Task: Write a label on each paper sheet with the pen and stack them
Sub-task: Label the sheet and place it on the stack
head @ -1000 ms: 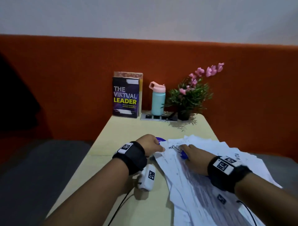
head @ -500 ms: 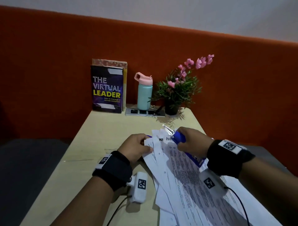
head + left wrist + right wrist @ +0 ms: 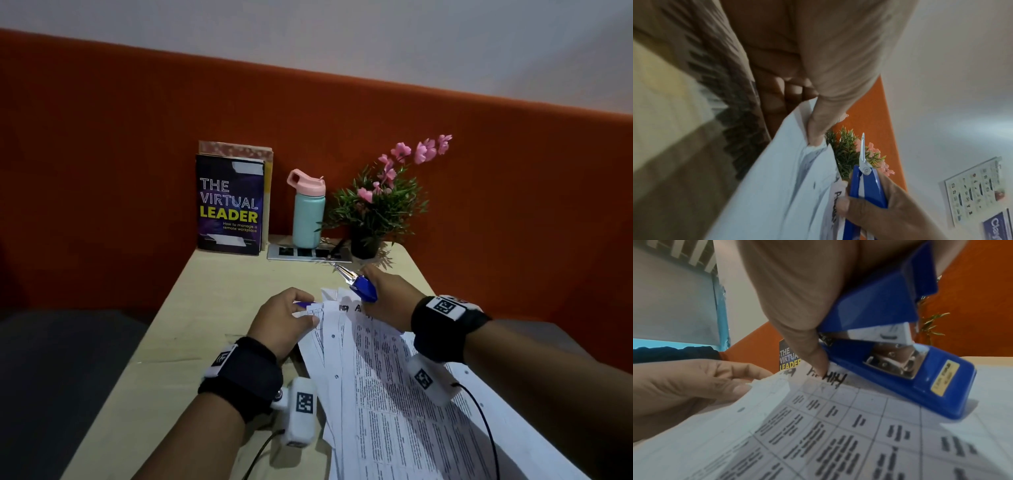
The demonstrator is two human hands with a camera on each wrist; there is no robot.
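Several printed paper sheets (image 3: 376, 394) lie fanned on the right half of the pale table (image 3: 205, 308). My left hand (image 3: 291, 318) pinches their top left corner between thumb and fingers; the thumb (image 3: 818, 126) lies on top of the sheets (image 3: 787, 186). My right hand (image 3: 387, 294) grips a blue stapler (image 3: 361, 287) at the sheets' far edge, its metal tip pointing away and up. One right fingertip (image 3: 818, 365) presses the top sheet (image 3: 818, 434) beside a black handwritten label (image 3: 830, 378). A small purple object (image 3: 303, 304) peeks out under my left hand. No pen is clearly visible.
At the table's far end stand a dark book (image 3: 231, 205), a teal bottle with a pink lid (image 3: 308, 212) and a potted plant with pink flowers (image 3: 376, 205), beside a socket plate (image 3: 308, 253). An orange wall panel rises behind. The table's left half is bare.
My right hand has risen off the sheets with the stapler and moved to their far edge. My left hand has gone from resting beside the sheets to pinching their corner.
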